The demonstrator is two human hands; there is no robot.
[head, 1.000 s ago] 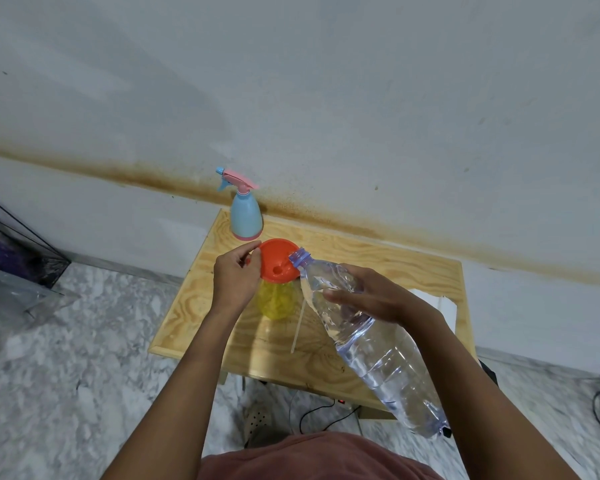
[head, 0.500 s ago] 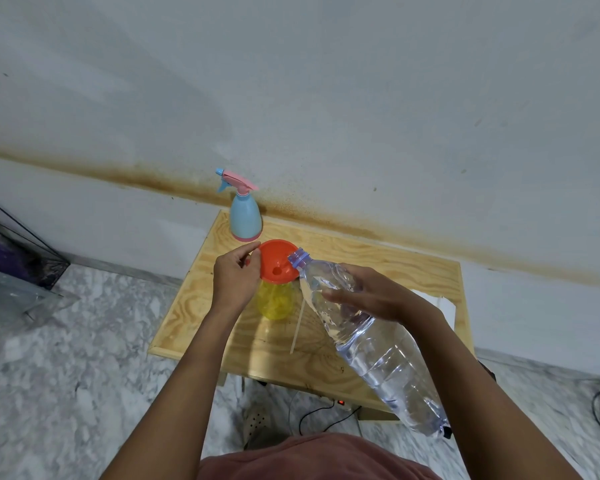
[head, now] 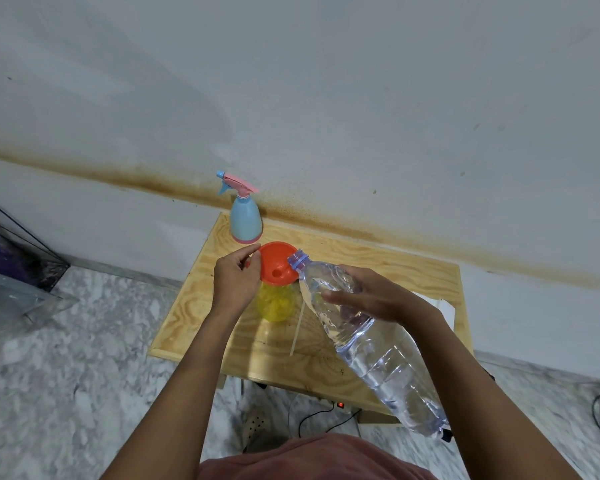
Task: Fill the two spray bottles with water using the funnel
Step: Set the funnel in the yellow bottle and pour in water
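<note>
You have the orange plastic funnel [head: 276, 263] seated in the neck of the yellow translucent spray bottle [head: 277, 303], which stands uncapped near the middle of the pale wooden table [head: 378, 261]. That stacking puts the wide cone under the pour, so water goes into the narrow neck instead of over the wood.

Your left hand [head: 234, 282] comes in from 9 o'clock of the funnel. Its fingers are curled and pinch the rim, probably to stop the light cone tipping as water lands.

Your right hand [head: 371, 296] wraps over the shoulder of the large clear plastic water bottle [head: 371, 341], thumb on the near side and fingers across the top. The bottle is tilted, base toward you at 5 o'clock, with its open mouth over the funnel's 3 o'clock edge. I cannot tell whether water is running.

The light blue spray bottle with a pink trigger head [head: 245, 220] stands capped at 11 o'clock of the funnel, by the wall. A thin white tube [head: 297, 330] lies on the wood at 5 o'clock of the yellow bottle.
</note>
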